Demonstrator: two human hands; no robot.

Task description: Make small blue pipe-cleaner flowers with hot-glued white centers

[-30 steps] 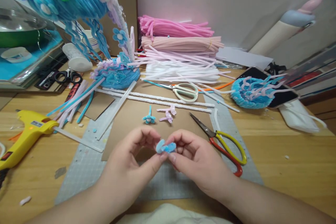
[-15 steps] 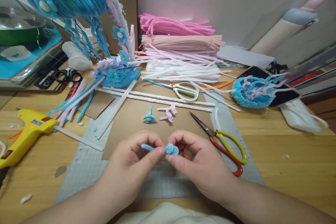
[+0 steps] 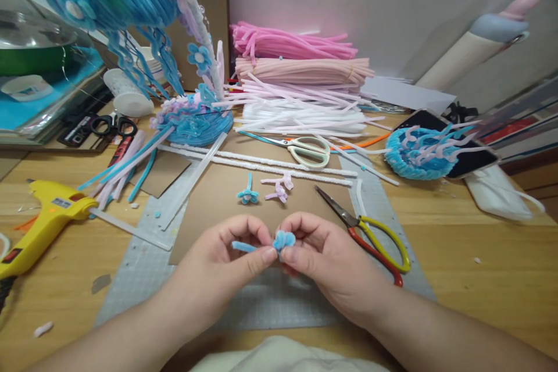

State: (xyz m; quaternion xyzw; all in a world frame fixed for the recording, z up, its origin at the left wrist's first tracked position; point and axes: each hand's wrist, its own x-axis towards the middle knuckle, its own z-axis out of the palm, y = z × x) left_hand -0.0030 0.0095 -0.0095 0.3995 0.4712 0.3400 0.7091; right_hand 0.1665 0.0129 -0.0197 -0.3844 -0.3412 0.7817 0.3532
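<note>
Both of my hands meet low in the middle of the head view over a grey cutting mat (image 3: 143,279). My left hand (image 3: 222,270) pinches the straight stem end of a light blue pipe cleaner piece (image 3: 284,239). My right hand (image 3: 325,261) pinches its looped, flower-like end between thumb and fingers. Just beyond my hands, on a brown cardboard sheet (image 3: 218,197), lie a small blue pipe cleaner flower (image 3: 248,195) and a small lilac flower (image 3: 279,189).
Red and yellow scissors (image 3: 370,235) lie right of my hands, white scissors (image 3: 300,150) farther back. A yellow glue gun (image 3: 41,226) sits at left. Pink and white pipe cleaner bundles (image 3: 300,81), a blue flower tree (image 3: 131,6) and a blue woven piece (image 3: 421,154) stand behind.
The blue piece went from a bunched clump to a loop with a straight stem pulled out leftward. My hands shifted slightly up and left; the rest stayed put.
</note>
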